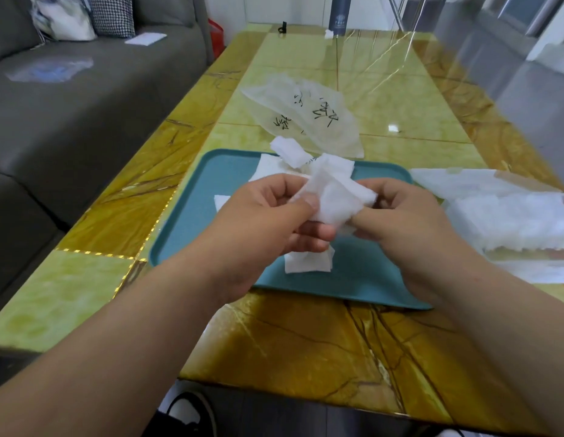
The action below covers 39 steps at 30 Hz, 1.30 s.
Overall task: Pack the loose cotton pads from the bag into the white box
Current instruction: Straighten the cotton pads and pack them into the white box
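Marble table (305, 342), bag (309, 118), black writing illegible, both hands (261, 222) (403, 222) pinching cotton pads (334, 197)

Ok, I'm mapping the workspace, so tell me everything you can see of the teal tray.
The teal rectangular tray, plastic by its look, has rounded corners and a low raised rim. It lies flat on the glossy yellow-green stone-patterned table. On it lie loose white cotton pads, at the far rim, the left and the near middle. A held bunch of white pads and both forearms hide part of it.
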Motion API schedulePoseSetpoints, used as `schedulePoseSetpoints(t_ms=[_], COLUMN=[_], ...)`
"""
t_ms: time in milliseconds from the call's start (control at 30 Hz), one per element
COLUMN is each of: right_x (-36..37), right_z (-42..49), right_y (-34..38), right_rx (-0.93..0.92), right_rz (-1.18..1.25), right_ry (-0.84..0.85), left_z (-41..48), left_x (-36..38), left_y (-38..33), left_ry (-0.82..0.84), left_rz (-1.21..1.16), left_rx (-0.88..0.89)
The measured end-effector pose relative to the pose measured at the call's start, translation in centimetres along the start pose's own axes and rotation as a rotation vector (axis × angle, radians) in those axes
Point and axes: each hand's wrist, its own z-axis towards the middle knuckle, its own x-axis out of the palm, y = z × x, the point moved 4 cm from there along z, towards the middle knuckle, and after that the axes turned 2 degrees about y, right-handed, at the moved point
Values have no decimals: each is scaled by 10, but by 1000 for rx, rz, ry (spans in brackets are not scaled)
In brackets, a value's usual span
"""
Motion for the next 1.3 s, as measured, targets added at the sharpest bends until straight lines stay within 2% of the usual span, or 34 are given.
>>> schedulePoseSetpoints(t_ms=[67, 167, 367, 700, 800, 900, 967, 1067, 1133, 1300], right_x=[0, -1, -3, -4, -4, 0, 4, 6, 4, -6], right_z=[-2, -4, -7, -7, -4, -5, -10, -11, -9, -10], right_y=[3, 5, 7, 7, 8, 14, 17, 14, 11, 11], right_rx=[-11, -14, 5, 28, 22, 25, 2, -45, -56, -115], right_rz=[41, 116, 235, 277, 309, 355, 303, 84, 42, -143], right_ry=[47, 87, 93, 91, 145, 286, 361, 239, 182, 197], left_z=[2, 3, 5, 9, 9, 6, 5, 4, 5, 5], left_x=[1, -2, 4, 4, 1, -3, -6, -12, -14, -14], left_y=[2, 1, 4, 8, 7, 6, 6, 8, 8, 4], left_ry=[18, -40, -106, -137, -201, -247, -268, -247, -209, -206], left_rz=[-17, 112, 157, 249, 385, 442, 445, 450, 471, 674], left_rx=[-8, 1, 14, 48, 103, 133, 129, 111, 104, 134])
